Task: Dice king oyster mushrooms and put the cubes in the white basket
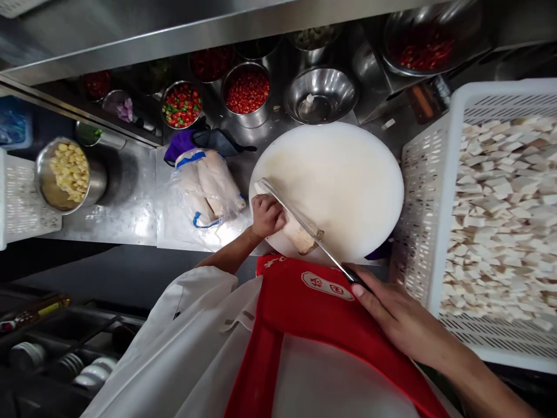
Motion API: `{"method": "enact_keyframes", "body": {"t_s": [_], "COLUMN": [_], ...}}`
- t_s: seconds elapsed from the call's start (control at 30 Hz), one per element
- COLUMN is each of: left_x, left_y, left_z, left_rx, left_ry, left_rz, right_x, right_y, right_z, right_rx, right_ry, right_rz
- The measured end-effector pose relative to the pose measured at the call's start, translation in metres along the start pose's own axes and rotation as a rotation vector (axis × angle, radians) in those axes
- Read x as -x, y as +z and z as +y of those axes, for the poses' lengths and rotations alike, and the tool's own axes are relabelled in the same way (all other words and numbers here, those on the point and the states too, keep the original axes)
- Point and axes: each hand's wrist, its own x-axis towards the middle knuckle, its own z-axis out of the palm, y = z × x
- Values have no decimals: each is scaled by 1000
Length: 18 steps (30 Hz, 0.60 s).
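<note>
A pale king oyster mushroom (299, 234) lies on the round white cutting board (357, 180), near its front left edge. My left hand (267, 215) presses on it with the fingers curled. In my right hand (387, 310) is a kitchen knife (290, 208), gripped by its black handle. Its blade runs slantwise along the mushroom, just beside my left fingers; how deep it has cut I cannot tell. Left of the board, a clear plastic bag (204, 188) with blue strips holds more whole mushrooms.
On the right stands a white slotted basket (455, 191) of cut white pieces. Behind the board are a steel bowl (322, 96) and pots of chopped red chili (247, 93). A pot of peeled garlic cloves (69, 171) stands at left. A steel shelf (174, 35) overhangs the back.
</note>
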Motion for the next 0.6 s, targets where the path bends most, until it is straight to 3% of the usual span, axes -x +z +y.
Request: {"method": "enact_keyframes", "body": {"t_s": [0.2,0.43,0.6], "left_x": [5,2,4], "left_y": [4,4,3], "left_z": [-5,-3,-4], "left_rx": [-113,-152,-106], "left_ry": [56,125,59], "left_rz": [70,150,74], "right_x": [2,-1,0], "right_y": [-4,-4,-4], "right_z": [-15,-14,-10], "right_rx": [-12,-44,-53], "right_ry": [18,50,53], "right_rz": [-51,-71,-42]}}
